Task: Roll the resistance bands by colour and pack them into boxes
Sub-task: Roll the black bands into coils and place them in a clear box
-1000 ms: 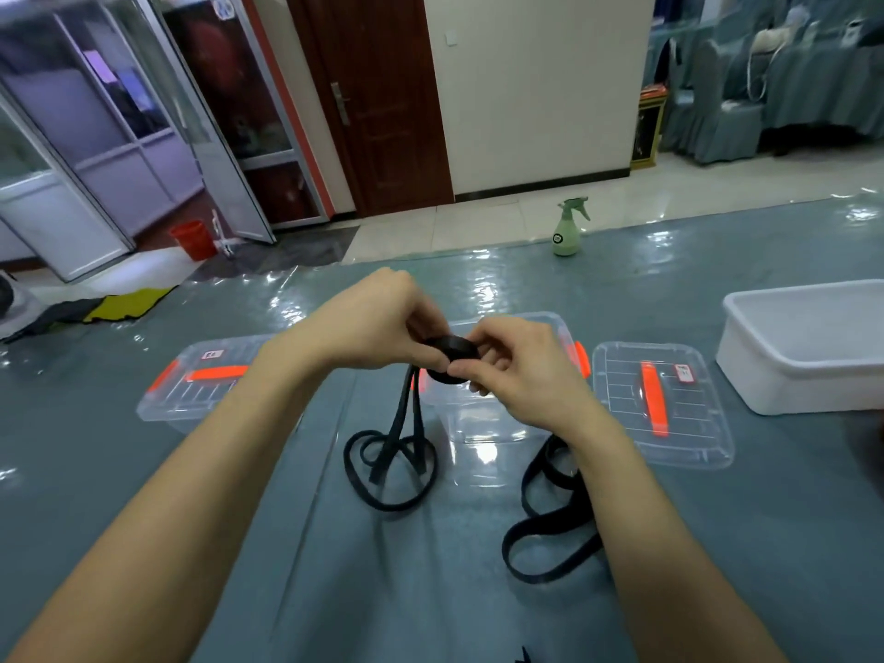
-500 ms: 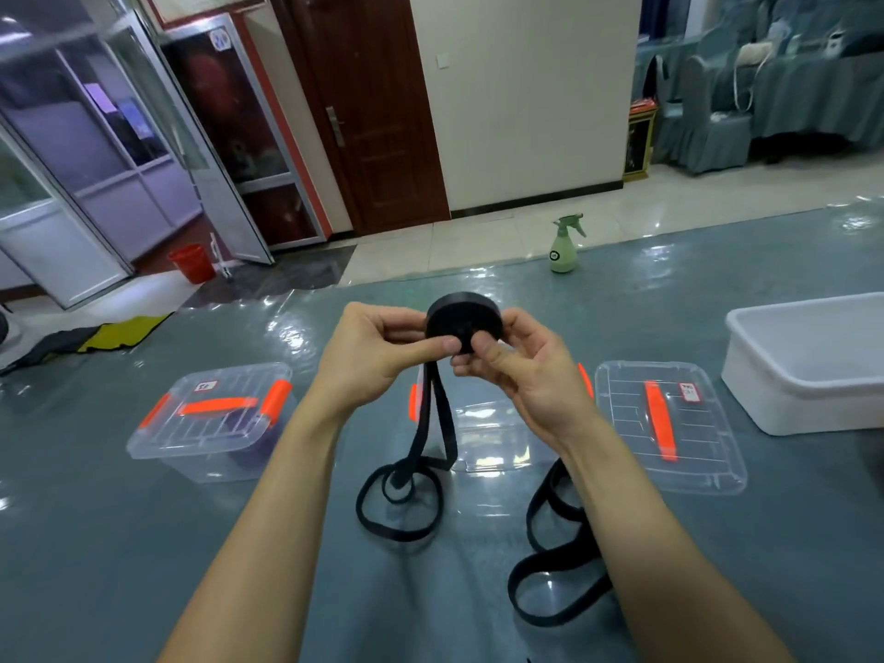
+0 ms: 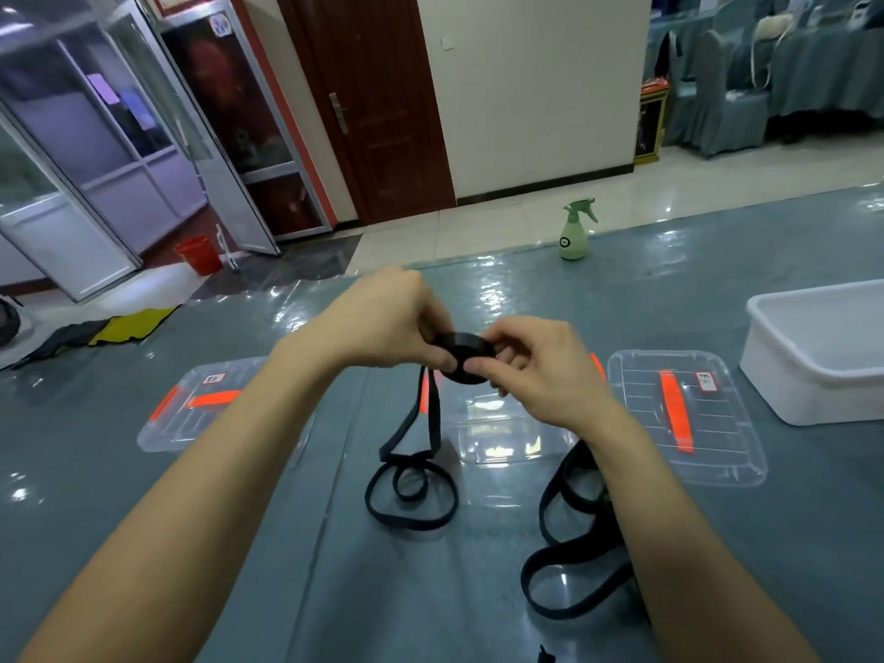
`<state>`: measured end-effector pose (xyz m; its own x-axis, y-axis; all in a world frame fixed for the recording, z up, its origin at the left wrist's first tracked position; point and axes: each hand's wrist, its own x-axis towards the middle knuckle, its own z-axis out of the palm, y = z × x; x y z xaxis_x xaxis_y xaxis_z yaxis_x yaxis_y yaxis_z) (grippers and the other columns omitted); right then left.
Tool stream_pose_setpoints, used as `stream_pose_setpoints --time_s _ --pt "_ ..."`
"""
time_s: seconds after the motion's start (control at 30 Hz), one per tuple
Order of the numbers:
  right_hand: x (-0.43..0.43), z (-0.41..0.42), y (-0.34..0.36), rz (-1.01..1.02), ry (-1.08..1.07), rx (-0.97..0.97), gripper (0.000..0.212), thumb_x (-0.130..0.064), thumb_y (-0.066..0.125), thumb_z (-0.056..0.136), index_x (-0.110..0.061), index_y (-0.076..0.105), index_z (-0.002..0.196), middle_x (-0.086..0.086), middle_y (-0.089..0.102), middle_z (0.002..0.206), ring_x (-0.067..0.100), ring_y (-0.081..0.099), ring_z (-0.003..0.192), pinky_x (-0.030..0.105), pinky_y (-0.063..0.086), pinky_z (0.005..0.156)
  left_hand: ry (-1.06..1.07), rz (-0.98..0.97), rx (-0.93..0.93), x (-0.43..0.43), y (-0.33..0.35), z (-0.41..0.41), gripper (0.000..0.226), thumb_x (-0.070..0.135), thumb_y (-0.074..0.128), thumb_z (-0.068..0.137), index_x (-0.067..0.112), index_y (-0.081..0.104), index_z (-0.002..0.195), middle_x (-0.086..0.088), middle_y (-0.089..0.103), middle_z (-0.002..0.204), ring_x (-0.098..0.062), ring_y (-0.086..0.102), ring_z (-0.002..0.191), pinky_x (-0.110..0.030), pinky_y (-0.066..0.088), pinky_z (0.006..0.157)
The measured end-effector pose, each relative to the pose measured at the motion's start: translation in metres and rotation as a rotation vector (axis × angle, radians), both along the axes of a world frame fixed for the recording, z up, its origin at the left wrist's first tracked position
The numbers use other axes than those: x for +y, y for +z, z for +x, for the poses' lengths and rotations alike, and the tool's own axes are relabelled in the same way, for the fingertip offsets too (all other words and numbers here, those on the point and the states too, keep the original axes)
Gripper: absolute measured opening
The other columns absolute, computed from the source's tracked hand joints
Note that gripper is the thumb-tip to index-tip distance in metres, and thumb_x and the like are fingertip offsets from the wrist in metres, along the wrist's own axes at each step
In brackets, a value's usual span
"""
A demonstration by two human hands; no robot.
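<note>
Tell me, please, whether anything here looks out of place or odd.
Nothing looks spilled or damaged. The only stray is a spray bottle by the table's far edge, unrelated to packing. A loose band lies in loops by the right forearm, not yet rolled, while the left hand and right hand pinch the roll.

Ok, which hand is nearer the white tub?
Right. The right hand, pinching the black roll, is left of the white tub, past the clear lid; the left hand grips the roll's other side, farther left.
</note>
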<state>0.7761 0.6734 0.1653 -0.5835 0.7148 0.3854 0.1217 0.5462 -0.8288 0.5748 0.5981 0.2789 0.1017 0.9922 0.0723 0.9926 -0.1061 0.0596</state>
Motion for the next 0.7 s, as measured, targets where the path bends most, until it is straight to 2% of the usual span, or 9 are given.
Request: stream_pose_setpoints --time_s 0.07,0.13,0.23,0.3,0.43,0.53,0.6,0.67,0.7 --pt "0.003 0.006 0.002 -0.11 0.025 0.165 0.013 -0.015 0.089 0.089 -0.018 0.077 0.094 0.0 0.074 0.069 0.018 0.072 0.059 0.03 0.06 0.062 0.019 -0.03 -0.446 -0.006 -0.004 -0.011 0.028 0.038 0.1 0.073 0.031 0.089 0.098 0.015 0.083 0.08 -0.004 0.079 0.077 -0.02 0.061 0.074" --pt "0.004 0.009 0.006 -0.231 0.061 0.331 0.011 -0.011 0.085 0.093 -0.015 0.077 0.099 0.006 0.077 0.075 0.022 0.073 0.061 0.031 0.062 0.064 0.019 0.027 -0.762 -0.014 -0.016 -0.015 0.033 0.03 0.099 0.071 0.025 0.089 0.102 0.005 0.086 0.092 -0.014 0.084 0.09 -0.024 0.065 0.085" --pt "0.0 0.01 0.012 -0.33 0.094 0.517 0.006 -0.012 0.077 0.098 -0.013 0.075 0.104 0.008 0.079 0.083 0.021 0.074 0.064 0.03 0.062 0.066 0.026 0.174 -1.023 -0.019 -0.036 -0.004 0.031 0.018 0.099 0.075 0.026 0.089 0.103 -0.002 0.086 0.1 -0.02 0.084 0.098 -0.027 0.065 0.088" --pt "-0.007 0.005 0.014 -0.406 0.105 0.62 0.008 -0.014 0.072 0.102 -0.008 0.073 0.107 0.008 0.079 0.088 0.02 0.073 0.067 0.03 0.062 0.068 0.014 0.225 -1.121 -0.018 -0.045 0.007 0.032 0.023 0.098 0.075 0.028 0.089 0.105 -0.003 0.086 0.104 -0.021 0.083 0.102 -0.025 0.063 0.089" --pt "-0.021 -0.003 0.01 -0.554 0.177 0.703 0.021 -0.019 0.068 0.102 -0.003 0.069 0.116 0.015 0.077 0.101 0.024 0.074 0.077 0.032 0.063 0.078 0.031 0.253 -1.133 -0.024 -0.047 0.013 0.03 0.034 0.096 0.076 0.028 0.089 0.104 -0.002 0.086 0.105 -0.021 0.083 0.103 -0.025 0.063 0.091" --pt "-0.022 0.007 -0.001 -0.57 0.256 0.562 0.028 -0.017 0.073 0.101 -0.001 0.069 0.124 0.015 0.08 0.107 0.036 0.08 0.086 0.037 0.065 0.083 0.069 0.142 -1.004 -0.034 -0.04 0.002 0.026 0.032 0.097 0.078 0.031 0.089 0.102 0.0 0.086 0.1 -0.018 0.084 0.098 -0.026 0.064 0.09" --pt "-0.023 0.016 -0.011 -0.49 0.23 0.361 0.027 -0.02 0.079 0.099 -0.013 0.074 0.124 0.008 0.081 0.107 0.037 0.081 0.081 0.04 0.065 0.074 0.081 0.04 -0.889 -0.04 -0.034 -0.002 0.022 0.028 0.098 0.079 0.033 0.089 0.098 0.002 0.086 0.092 -0.013 0.084 0.09 -0.021 0.063 0.082" --pt "-0.028 0.023 -0.017 -0.366 0.131 0.151 0.037 -0.039 0.089 0.089 -0.034 0.075 0.122 -0.006 0.079 0.113 0.029 0.08 0.073 0.039 0.062 0.065 0.077 -0.006 -0.694 -0.041 -0.027 0.0 0.019 0.029 0.098 0.079 0.04 0.089 0.092 0.008 0.083 0.079 0.0 0.076 0.072 -0.009 0.051 0.067" --pt "-0.031 0.026 -0.018 -0.292 0.058 0.073 0.046 -0.05 0.092 0.082 -0.041 0.073 0.123 -0.013 0.077 0.116 0.023 0.079 0.069 0.034 0.061 0.064 0.063 -0.019 -0.561 -0.04 -0.023 0.003 0.018 0.032 0.098 0.078 0.042 0.088 0.089 0.009 0.081 0.072 0.001 0.071 0.064 -0.011 0.046 0.06"
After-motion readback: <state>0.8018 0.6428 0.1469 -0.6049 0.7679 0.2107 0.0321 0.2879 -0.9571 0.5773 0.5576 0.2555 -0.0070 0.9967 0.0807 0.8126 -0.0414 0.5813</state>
